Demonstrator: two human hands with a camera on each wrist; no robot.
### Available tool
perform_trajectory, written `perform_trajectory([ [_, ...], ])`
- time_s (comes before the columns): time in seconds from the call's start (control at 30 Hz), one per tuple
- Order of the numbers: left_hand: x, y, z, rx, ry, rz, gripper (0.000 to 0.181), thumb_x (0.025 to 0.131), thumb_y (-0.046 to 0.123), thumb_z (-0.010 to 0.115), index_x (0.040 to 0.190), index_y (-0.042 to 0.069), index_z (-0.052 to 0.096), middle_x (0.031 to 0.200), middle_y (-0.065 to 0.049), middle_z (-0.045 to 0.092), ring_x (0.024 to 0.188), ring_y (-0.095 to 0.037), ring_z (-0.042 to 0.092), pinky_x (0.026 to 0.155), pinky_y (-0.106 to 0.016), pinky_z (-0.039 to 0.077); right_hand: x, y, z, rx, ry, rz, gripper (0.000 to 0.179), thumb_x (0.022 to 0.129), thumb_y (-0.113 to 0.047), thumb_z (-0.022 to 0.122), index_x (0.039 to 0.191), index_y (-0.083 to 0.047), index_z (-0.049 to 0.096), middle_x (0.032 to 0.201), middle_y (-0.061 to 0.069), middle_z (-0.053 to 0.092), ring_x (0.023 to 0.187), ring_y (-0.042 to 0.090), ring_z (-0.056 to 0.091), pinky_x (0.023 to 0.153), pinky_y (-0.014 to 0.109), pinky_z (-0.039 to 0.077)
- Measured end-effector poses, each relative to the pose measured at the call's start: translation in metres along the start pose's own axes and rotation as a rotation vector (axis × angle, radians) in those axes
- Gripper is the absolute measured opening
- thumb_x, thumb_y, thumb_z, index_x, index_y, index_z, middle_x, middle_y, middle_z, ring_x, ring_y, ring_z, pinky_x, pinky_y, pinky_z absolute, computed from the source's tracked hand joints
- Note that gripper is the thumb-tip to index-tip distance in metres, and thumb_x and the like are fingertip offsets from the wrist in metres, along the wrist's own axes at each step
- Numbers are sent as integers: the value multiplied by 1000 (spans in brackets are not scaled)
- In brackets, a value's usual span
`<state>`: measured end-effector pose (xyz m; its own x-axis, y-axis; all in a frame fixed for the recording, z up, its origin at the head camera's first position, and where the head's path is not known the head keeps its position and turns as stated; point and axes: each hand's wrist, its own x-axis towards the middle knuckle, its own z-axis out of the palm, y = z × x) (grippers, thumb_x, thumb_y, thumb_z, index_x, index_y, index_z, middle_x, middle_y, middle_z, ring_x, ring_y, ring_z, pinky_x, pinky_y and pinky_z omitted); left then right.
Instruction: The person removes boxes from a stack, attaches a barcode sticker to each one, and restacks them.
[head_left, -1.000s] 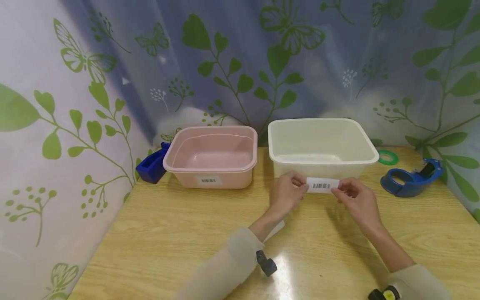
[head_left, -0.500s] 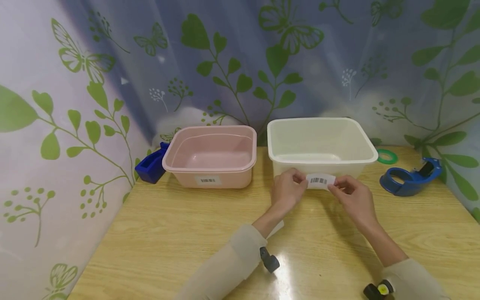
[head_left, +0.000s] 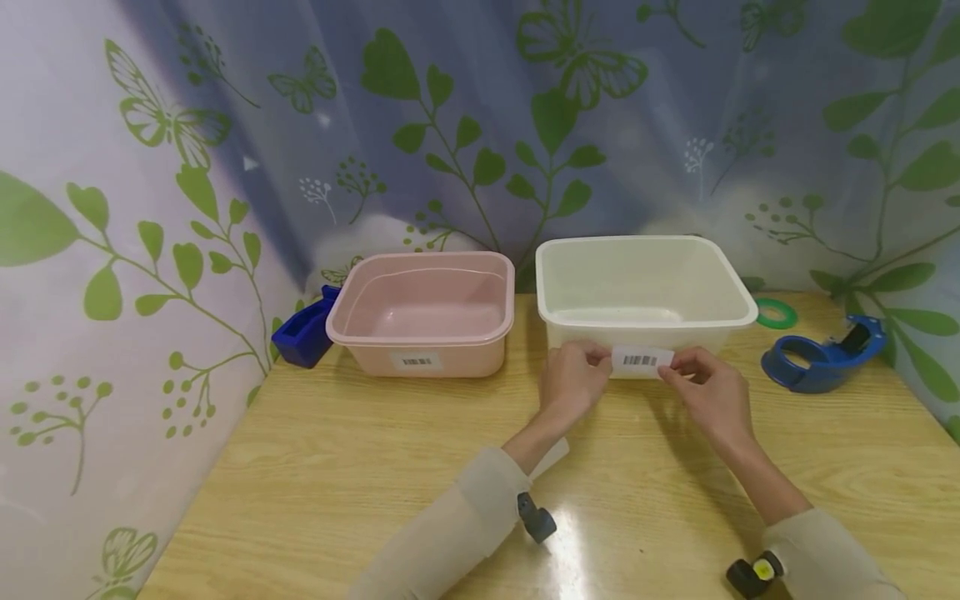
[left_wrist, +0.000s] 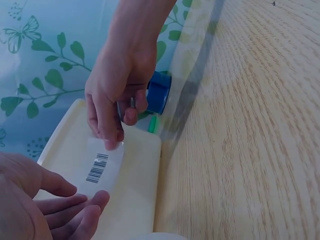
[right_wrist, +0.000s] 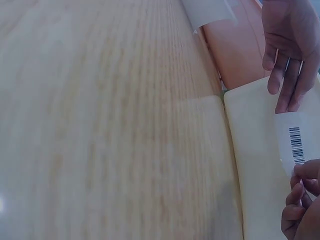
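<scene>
A white barcode label [head_left: 641, 361] is stretched between both hands, in front of the near wall of the cream plastic basin [head_left: 645, 323]. My left hand [head_left: 567, 385] holds its left end by the fingertips. At the right end, my right hand [head_left: 712, 400] pinches it between thumb and forefinger. In the left wrist view the label [left_wrist: 114, 162] lies close against the basin wall [left_wrist: 142, 175]; whether it sticks there I cannot tell. The right wrist view shows the label [right_wrist: 286, 135] between the two hands, slightly curved.
To the left stands a pink basin [head_left: 420, 341] with a barcode label [head_left: 416, 362] on its front. Beside it is a dark blue holder [head_left: 302, 337]. At right are a blue tape dispenser [head_left: 808, 379] and a green tape ring [head_left: 777, 314]. White paper [head_left: 551, 458] lies by the left forearm.
Both hands have brought the label slightly up against the basin's front and a little closer together. The label bowed half a second ago and looks flatter now.
</scene>
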<state>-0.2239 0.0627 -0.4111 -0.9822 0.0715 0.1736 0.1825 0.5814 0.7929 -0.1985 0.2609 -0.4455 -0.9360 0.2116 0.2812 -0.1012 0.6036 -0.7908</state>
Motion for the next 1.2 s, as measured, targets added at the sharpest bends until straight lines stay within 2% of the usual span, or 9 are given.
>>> perform_trajectory([
  [0.23,-2,0,1,-59,-46,-18,14,95,12,73,105,8,82,70,3,74,46,0,55,44,-18,42,1,-1,3,-17,40,6,21,93,-21,80,99,-3,73,95,16,76,71,1,58,59,17,45],
  [0.33,-3,0,1,-65,-49,-7,15,95,11,72,106,7,82,64,5,70,44,1,54,43,-17,41,1,-1,4,-2,53,9,22,92,-22,81,98,-3,73,95,16,77,72,-3,59,63,14,45],
  [0.43,-4,1,1,-68,-50,1,17,96,11,71,108,6,81,62,6,69,44,0,54,43,-18,40,1,-1,4,25,57,27,23,92,-23,82,99,-2,74,94,14,77,71,-3,61,60,14,46],
  [0.6,-5,0,0,-85,-52,-1,19,96,12,70,110,6,81,63,5,70,44,0,56,41,-18,38,1,2,3,74,44,65,24,93,-22,81,101,-1,74,81,-3,76,58,10,65,48,20,47],
  [0.67,-6,-2,1,-88,-52,-4,19,96,12,70,111,6,80,63,5,70,44,0,56,42,-18,39,0,3,3,87,38,74,23,93,-21,80,100,-1,74,78,-5,76,54,15,66,45,21,46],
  [0.83,-9,-5,1,-101,-58,-12,21,97,11,69,113,5,80,60,7,69,43,0,57,39,-17,37,-3,6,3,85,39,83,22,94,-22,80,99,-1,75,81,8,78,53,17,68,42,21,42],
  [0.97,-7,-4,-1,-107,-56,4,21,97,10,68,113,4,79,58,8,67,43,-1,57,37,-17,36,0,4,2,101,64,92,22,94,-22,79,100,-1,74,79,5,78,53,15,68,43,20,45],
  [1.07,-6,-3,-4,-107,-59,7,20,97,10,68,112,5,80,64,5,70,45,-1,58,39,-17,39,2,3,1,131,78,108,23,94,-22,79,102,-1,72,77,0,77,53,13,68,44,20,49],
  [1.2,-5,-1,-4,-116,-110,6,21,97,12,68,114,9,80,91,-1,79,52,1,62,42,-18,41,1,3,-1,226,54,91,24,98,-20,74,107,2,70,79,-13,75,54,10,67,48,21,53],
])
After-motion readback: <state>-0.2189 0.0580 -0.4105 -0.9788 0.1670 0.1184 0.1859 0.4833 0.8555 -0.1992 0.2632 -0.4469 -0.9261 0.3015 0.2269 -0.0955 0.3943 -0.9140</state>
